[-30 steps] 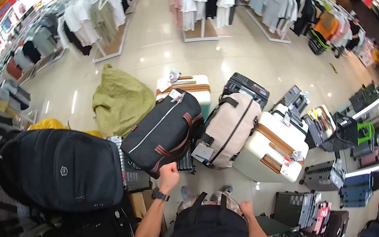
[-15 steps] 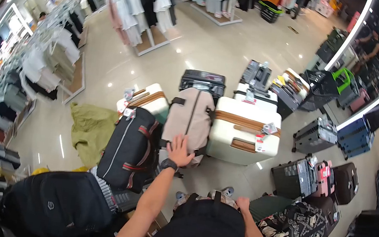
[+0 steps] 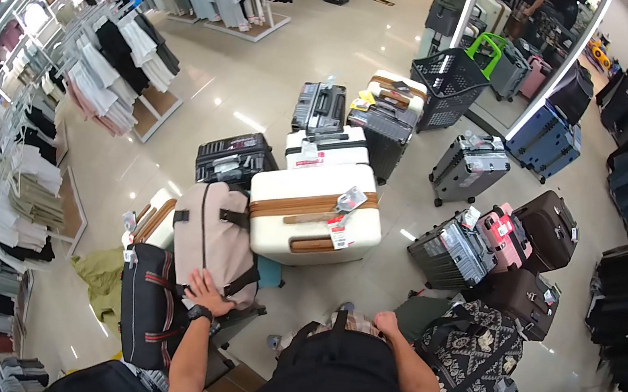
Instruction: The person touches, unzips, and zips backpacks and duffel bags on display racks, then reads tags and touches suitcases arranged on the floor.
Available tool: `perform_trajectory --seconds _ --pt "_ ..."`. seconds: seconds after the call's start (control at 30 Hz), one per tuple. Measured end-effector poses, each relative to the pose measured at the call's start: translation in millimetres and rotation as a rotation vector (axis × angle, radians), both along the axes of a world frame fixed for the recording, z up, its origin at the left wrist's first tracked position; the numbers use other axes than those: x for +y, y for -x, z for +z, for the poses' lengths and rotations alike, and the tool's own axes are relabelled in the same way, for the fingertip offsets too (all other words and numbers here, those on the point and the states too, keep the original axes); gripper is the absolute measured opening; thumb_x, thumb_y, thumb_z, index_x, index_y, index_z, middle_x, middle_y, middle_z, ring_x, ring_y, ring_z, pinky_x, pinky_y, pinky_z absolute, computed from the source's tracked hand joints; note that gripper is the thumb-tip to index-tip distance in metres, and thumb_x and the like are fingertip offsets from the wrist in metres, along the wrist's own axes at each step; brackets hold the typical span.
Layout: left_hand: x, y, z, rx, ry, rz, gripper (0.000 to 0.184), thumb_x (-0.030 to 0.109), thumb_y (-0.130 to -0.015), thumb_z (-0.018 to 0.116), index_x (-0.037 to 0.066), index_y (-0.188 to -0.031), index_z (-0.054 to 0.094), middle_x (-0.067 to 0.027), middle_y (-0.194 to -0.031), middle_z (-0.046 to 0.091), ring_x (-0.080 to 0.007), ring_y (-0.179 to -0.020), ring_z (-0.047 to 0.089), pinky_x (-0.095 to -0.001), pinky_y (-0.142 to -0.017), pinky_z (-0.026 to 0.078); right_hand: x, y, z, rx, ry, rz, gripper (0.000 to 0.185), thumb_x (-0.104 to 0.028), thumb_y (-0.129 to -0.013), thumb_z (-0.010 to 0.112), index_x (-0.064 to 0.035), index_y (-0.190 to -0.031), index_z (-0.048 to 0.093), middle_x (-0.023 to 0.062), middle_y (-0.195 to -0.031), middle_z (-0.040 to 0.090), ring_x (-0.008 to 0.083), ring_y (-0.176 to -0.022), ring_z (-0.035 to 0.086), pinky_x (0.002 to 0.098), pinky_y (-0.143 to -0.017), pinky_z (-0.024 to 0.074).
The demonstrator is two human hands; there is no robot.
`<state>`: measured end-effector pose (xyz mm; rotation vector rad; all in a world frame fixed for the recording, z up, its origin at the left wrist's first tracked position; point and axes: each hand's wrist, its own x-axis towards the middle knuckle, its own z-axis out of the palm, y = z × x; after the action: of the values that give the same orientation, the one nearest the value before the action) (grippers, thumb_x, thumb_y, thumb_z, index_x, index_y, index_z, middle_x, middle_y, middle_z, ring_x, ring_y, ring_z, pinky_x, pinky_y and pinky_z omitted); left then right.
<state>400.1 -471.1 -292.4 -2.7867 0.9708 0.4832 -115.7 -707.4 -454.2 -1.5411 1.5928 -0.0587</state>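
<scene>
My left hand [image 3: 206, 295], with a black watch on its wrist, lies with spread fingers on the lower part of a beige travel bag [image 3: 209, 233]. The bag has a dark zip and black straps. Beside it on the left rests a black duffel bag [image 3: 143, 308] with red-striped handles. A large cream suitcase [image 3: 312, 232] with brown trim and tags stands just right of the beige bag. My right hand [image 3: 386, 323] is closed near my thigh, beside a dark green bag [image 3: 422, 318]; whatever its fingers may hold is hidden.
Several suitcases stand ahead, including a black one [image 3: 234, 160] and a grey one [image 3: 468, 170]. A black-and-white patterned bag [image 3: 473, 354] is at my right. A shopping basket [image 3: 448, 86] stands before a mirror. Clothes racks [image 3: 119, 57] line the left; olive cloth [image 3: 99, 277] lies by the duffel.
The view has swung to the right, so the bags and racks sit further left. My left hand stays on the beige bag, which now leans more to the left in view.
</scene>
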Motion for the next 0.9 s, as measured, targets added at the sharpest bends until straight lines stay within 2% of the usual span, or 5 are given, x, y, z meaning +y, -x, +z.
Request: perform_trajectory --seconds 0.47,0.5,0.6,0.7,0.9 --pt "-11 -7 -9 -0.433 -0.133 -0.167 0.179 0.062 -0.05 0.097 0.007 -0.164 -0.029 -0.0317 -0.172 -0.023 -0.0534 -0.159 -0.015 -0.0683 -0.128 0.009 -75 51 52 -0.452 -0.153 -0.345 0.02 -0.004 -0.076 0.054 -0.0012 -0.068 0.071 0.0131 -0.056 0.06 0.0241 -0.053 0.057 0.0403 -0.054 0.0445" --pt "-30 -37 14 0.183 -0.567 0.056 0.182 0.064 -0.049 0.098 0.007 -0.162 -0.033 -0.0298 -0.171 -0.026 -0.0516 -0.16 -0.015 -0.0666 -0.128 0.013 -77 51 57 -0.492 -0.201 -0.422 0.021 -0.002 -0.075 0.052 -0.0018 -0.067 0.071 0.009 -0.054 0.058 0.0197 -0.051 0.053 0.0379 -0.051 0.0412" --pt "-53 -31 -9 -0.099 0.281 0.776 0.075 0.053 -0.096 0.061 0.005 -0.152 0.056 -0.0262 -0.148 0.062 -0.0362 -0.138 0.059 -0.05 -0.121 0.039 -67 59 60 -0.442 -0.204 -0.473 0.022 -0.002 -0.072 0.05 -0.0039 -0.066 0.072 0.0068 -0.054 0.058 0.0185 -0.051 0.054 0.0365 -0.049 0.0403" --pt "-143 -12 38 0.26 -1.13 -0.581 0.063 0.048 -0.097 0.057 0.006 -0.142 0.066 -0.0296 -0.138 0.066 -0.042 -0.129 0.065 -0.0489 -0.112 0.049 -59 70 66 -0.447 -0.139 -0.483 0.023 -0.002 -0.072 0.05 -0.0042 -0.066 0.072 0.0073 -0.055 0.059 0.0183 -0.051 0.055 0.0364 -0.049 0.041" --pt "-316 129 68 0.293 -0.271 -0.445 0.046 0.044 -0.095 0.061 0.006 -0.119 0.071 -0.0258 -0.115 0.074 -0.0422 -0.111 0.071 -0.0536 -0.096 0.057 -109 86 94 -0.449 -0.225 -0.479 0.024 0.002 -0.072 0.044 -0.0057 -0.065 0.066 0.0023 -0.056 0.055 0.015 -0.051 0.049 0.0342 -0.047 0.0342"
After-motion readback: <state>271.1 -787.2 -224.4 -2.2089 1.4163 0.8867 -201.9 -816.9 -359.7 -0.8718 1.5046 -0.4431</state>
